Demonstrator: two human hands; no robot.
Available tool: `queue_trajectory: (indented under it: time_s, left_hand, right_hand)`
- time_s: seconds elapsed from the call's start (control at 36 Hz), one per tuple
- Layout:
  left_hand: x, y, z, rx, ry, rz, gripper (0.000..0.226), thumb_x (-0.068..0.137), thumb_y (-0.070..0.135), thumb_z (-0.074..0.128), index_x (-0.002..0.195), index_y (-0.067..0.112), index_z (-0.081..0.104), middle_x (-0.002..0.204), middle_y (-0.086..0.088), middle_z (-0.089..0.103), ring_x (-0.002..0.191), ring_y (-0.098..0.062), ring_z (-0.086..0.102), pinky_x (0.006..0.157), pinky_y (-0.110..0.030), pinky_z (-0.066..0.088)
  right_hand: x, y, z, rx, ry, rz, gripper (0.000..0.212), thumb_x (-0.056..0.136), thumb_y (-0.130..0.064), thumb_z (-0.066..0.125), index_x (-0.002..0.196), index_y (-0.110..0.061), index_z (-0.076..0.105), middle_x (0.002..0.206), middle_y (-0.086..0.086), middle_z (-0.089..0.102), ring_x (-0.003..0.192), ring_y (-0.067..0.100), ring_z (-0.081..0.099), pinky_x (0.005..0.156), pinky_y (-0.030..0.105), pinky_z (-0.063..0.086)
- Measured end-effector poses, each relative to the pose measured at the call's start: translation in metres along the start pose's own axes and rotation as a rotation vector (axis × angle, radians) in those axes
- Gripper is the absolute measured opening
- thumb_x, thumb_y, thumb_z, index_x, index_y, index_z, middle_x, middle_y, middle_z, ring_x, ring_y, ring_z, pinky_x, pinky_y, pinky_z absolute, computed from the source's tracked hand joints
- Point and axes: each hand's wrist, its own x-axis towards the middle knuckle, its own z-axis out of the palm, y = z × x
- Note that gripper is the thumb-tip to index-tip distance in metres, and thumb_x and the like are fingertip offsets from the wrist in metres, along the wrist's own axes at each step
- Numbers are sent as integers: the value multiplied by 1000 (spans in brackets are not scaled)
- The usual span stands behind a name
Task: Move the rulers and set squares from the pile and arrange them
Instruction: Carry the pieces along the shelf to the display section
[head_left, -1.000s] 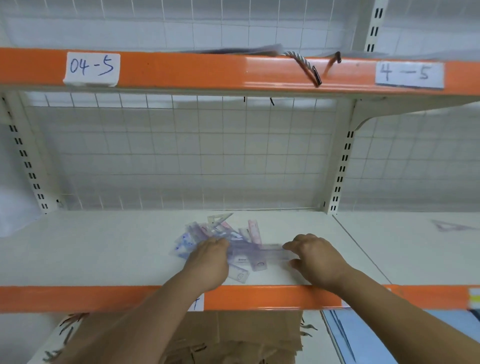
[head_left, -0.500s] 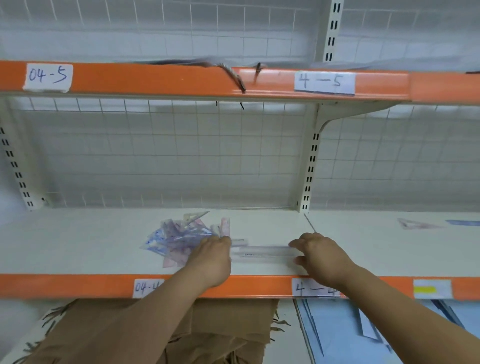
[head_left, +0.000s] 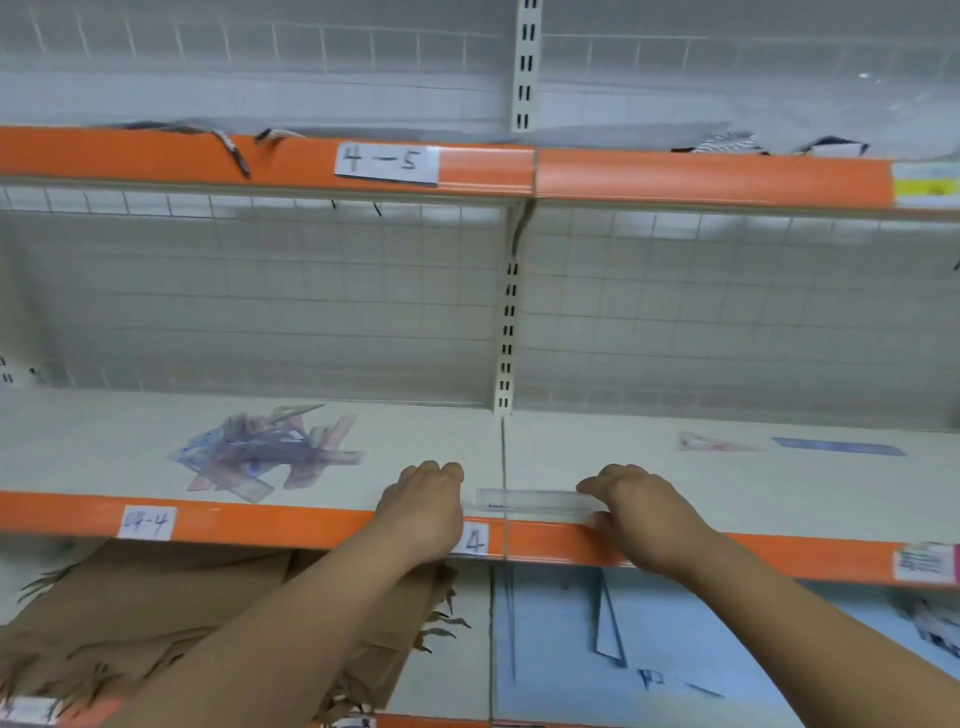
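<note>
Now, the shelf (head_left: 779, 499) is our whole working ground, and a seam (head_left: 502, 452) splits it into a left bay and a right one. On the left bay lies the pile (head_left: 265, 457) of rulers and set squares, jumbled and overlapping, well apart from our hands. Our right hand (head_left: 641, 506) pinches the right end of a clear ruler (head_left: 535, 501), fingers over the top and thumb below. Our left hand (head_left: 423, 499) is curled just beside the ruler's left end, though we cannot tell whether it actually grips. The ruler is near the front lip, across the seam. On the right bay a blue ruler (head_left: 836, 446) and, left of it, a pink set square (head_left: 711, 442) lie flat and apart, so we judge the sorting has barely begun. To do this step well we should lift the ruler over the seam rather than slide it, since a thin edge could catch there. We should keep it level, as slick plastic slips from a light pinch, and set it down flat near the blue ruler, parallel to it and back from the lip.
</note>
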Motion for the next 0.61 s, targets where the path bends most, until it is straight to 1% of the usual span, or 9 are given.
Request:
queue_trajectory:
  time_s: [0.17,0.25,0.44,0.53,0.61]
  left_hand:
    - [2,68,8,3,-28,49,39,93,14,44,132,15,42,130,-7,46,124,-26,40,97,-35,39]
    - [10,97,12,17,-30,82,39,93,14,43,131,15,43,130,-7,47,122,-26,41,98,-35,40]
    - [47,162,27,26,-57,175,38,93,12,42,132,15,42,129,-8,46,121,-28,41,95,-36,39]
    - [67,186,34,30,-57,209,38,94,12,41,132,14,42,130,-9,45,123,-28,40,98,-38,39]
    - [89,211,42,24,-59,250,37,94,12,41,132,14,42,130,-9,45,123,-28,41,97,-38,39]
  right_hand:
    - [-33,56,-4,7,3,42,33,96,-26,46,128,-22,53,122,1,54,117,22,47,95,31,40]
    - [-44,84,-6,1,1,84,31,96,-26,46,126,-21,54,122,1,55,116,22,47,94,31,40]
    - [-59,153,-6,7,14,186,30,94,-28,48,123,-22,56,120,0,56,115,21,48,94,31,39]
    - [-62,181,-5,-11,3,225,32,95,-28,47,126,-22,54,122,0,55,117,21,48,96,32,40]
    - [-62,212,-3,-31,4,260,29,95,-27,48,121,-19,57,119,1,56,113,20,49,93,31,41]
